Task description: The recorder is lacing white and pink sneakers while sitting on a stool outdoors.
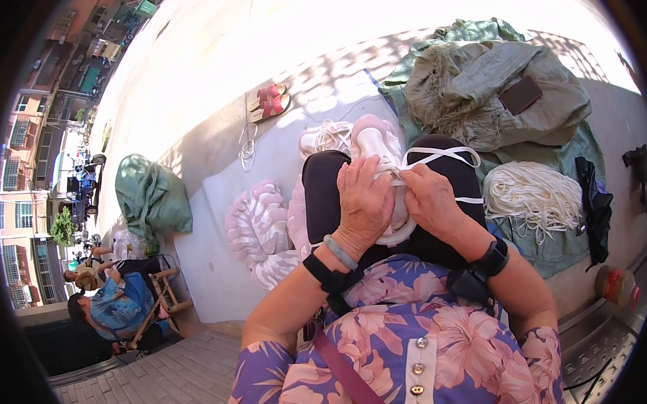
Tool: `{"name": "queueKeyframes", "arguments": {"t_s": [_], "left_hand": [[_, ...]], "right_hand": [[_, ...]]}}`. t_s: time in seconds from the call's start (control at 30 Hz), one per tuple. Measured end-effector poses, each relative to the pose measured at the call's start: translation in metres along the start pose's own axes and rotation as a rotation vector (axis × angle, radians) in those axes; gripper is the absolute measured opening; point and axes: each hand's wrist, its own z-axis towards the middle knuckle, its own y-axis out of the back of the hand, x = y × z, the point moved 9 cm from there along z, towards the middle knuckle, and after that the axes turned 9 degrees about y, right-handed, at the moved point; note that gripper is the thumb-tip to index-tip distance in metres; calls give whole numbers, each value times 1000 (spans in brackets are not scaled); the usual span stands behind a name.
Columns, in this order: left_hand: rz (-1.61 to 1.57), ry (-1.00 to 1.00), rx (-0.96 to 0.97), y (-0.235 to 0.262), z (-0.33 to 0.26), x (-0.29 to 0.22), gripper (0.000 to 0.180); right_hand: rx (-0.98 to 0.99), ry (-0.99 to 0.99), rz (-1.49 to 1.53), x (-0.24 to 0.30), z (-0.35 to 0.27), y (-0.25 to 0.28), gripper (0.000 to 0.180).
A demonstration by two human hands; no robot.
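Note:
A white and pink sneaker (375, 142) rests between my knees, toe pointing away from me. My left hand (363, 204) is closed against its left side near the tongue, fingers partly hiding the lacing. With fingertips pinched at the eyelets, my right hand (433, 202) grips a white shoelace (436, 152), which loops loosely over my right knee. What the left fingertips hold is partly hidden. Another pale sneaker (324, 138) lies just beyond my left knee. Several pink and white sneakers (256, 222) are lined up in a curved row on the left.
A heap of white laces (533, 198) lies to the right on green cloth, beside a black bag (594, 207). Beyond are a large woven sack (476, 90) and a brown wallet (521, 95). Red sandals (270, 102), a green sack (151, 194) and a seated person (124, 305) are further left.

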Motion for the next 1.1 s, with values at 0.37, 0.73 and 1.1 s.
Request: {"name": "queueKeyframes", "arguments": {"t_s": [0.37,0.73,1.1], "left_hand": [[98,-139,20,-3,-5,-15,16],[204,-91,102,-4,-11,-15,14],[257,-114,66,-6,-11,-18,31]], "right_hand": [[-38,-100,121,-17,-5,-1,18],[-39,-105,189,-24,-6,1,23],[40,-98,271,-22,1,1,16]]}}
